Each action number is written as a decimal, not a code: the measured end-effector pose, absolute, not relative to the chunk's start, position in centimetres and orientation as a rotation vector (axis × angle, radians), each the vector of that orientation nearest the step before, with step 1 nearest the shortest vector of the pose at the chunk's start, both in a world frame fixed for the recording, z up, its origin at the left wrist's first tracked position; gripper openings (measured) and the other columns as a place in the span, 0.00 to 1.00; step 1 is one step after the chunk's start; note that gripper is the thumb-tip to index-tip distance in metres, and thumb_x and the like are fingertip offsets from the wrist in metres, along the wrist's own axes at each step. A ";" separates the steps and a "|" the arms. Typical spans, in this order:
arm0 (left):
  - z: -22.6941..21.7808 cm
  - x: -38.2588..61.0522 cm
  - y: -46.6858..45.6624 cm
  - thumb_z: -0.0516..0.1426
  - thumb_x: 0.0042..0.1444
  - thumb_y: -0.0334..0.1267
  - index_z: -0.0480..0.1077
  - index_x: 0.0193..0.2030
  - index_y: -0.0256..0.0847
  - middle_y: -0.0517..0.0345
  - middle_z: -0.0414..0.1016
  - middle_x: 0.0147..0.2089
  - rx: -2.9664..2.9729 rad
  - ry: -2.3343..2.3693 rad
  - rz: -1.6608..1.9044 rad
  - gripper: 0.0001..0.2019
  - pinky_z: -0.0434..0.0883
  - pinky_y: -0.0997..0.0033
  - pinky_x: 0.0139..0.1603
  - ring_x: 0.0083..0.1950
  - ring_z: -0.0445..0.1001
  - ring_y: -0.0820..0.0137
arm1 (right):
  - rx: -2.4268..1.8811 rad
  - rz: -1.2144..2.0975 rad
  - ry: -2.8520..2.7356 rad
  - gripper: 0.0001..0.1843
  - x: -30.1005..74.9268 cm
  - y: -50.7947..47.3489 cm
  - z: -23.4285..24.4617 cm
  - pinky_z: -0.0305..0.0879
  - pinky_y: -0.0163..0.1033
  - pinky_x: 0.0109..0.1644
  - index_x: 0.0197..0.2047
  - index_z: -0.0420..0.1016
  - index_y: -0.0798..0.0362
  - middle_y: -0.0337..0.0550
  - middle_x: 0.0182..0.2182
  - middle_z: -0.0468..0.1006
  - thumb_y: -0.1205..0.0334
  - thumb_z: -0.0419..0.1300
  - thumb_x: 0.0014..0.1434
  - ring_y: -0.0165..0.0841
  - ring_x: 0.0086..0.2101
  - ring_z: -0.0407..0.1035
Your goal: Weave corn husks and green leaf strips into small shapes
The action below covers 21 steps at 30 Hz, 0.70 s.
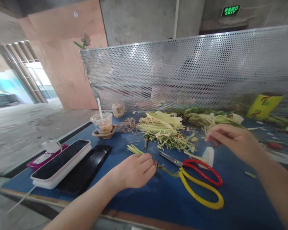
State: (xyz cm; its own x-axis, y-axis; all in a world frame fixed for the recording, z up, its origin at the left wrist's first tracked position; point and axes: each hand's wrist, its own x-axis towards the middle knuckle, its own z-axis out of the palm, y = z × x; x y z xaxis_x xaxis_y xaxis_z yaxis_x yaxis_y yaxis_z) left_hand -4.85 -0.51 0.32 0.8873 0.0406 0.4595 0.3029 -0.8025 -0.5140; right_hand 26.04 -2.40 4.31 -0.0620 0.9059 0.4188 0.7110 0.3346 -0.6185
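Observation:
My left hand (139, 170) is closed around a small bundle of pale green stalks (135, 149), which sticks out past the knuckles. A thin, withered stem trails from the fingertips toward the scissors (201, 188). These lie on the blue tabletop (163, 198), with one red and one yellow handle and the blades pointing left. My right hand (230, 139) hovers to the right with its fingers curled together; whatever they pinch, if anything, is hidden. Behind the hands lie a pile of pale green husk-like leaves (162, 120) and a heap of small green trimmings (176, 140).
At left are a purple packet (36, 163), a phone in a pale case (62, 161), a black phone (86, 169) and a drink cup with straw (104, 124). Tangled twine (128, 125) lies behind. A yellow roll (265, 105) stands by the perforated metal screen (144, 73).

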 end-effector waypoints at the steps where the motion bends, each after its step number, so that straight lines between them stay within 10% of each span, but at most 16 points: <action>1: 0.5 -4.9 -0.5 0.50 0.56 0.28 0.67 0.31 0.32 0.56 0.70 0.25 -2.440 -0.246 -0.605 0.07 0.70 0.72 0.28 0.33 0.71 0.69 | -1.514 0.218 -1.754 0.12 26.9 -2.4 4.5 0.61 0.37 0.28 0.32 0.72 0.49 0.43 0.28 0.75 0.52 0.52 0.55 0.31 0.24 0.66; 7: 1.1 -4.8 -0.8 0.48 0.58 0.28 0.68 0.34 0.31 0.54 0.72 0.26 -2.450 -0.319 -0.662 0.09 0.73 0.72 0.30 0.33 0.73 0.69 | -1.785 0.141 -1.666 0.23 26.1 -2.8 4.4 0.65 0.43 0.36 0.56 0.61 0.48 0.45 0.42 0.77 0.62 0.51 0.55 0.38 0.33 0.72; 10: 0.9 -5.0 -1.1 0.47 0.59 0.29 0.68 0.34 0.32 0.54 0.72 0.26 -2.500 -0.404 -0.633 0.09 0.74 0.73 0.29 0.33 0.73 0.70 | -1.655 0.448 -1.917 0.16 22.4 -3.4 3.7 0.64 0.40 0.41 0.43 0.72 0.50 0.45 0.41 0.77 0.54 0.50 0.57 0.37 0.38 0.71; 15: 0.0 -5.7 -1.7 0.48 0.58 0.30 0.67 0.38 0.34 0.55 0.73 0.30 -2.558 -0.526 -0.605 0.07 0.74 0.71 0.34 0.35 0.73 0.70 | -1.492 1.135 -1.911 0.25 16.7 -4.1 1.7 0.55 0.31 0.22 0.39 0.71 0.55 0.47 0.30 0.77 0.43 0.44 0.57 0.25 0.20 0.64; 21: -0.1 -6.1 -2.7 0.49 0.57 0.30 0.67 0.41 0.32 0.54 0.74 0.34 -2.605 -0.623 -0.730 0.09 0.74 0.71 0.40 0.41 0.72 0.69 | -1.150 1.808 -1.614 0.15 13.5 -4.5 0.5 0.49 0.30 0.21 0.29 0.69 0.59 0.47 0.25 0.76 0.53 0.57 0.52 0.21 0.18 0.57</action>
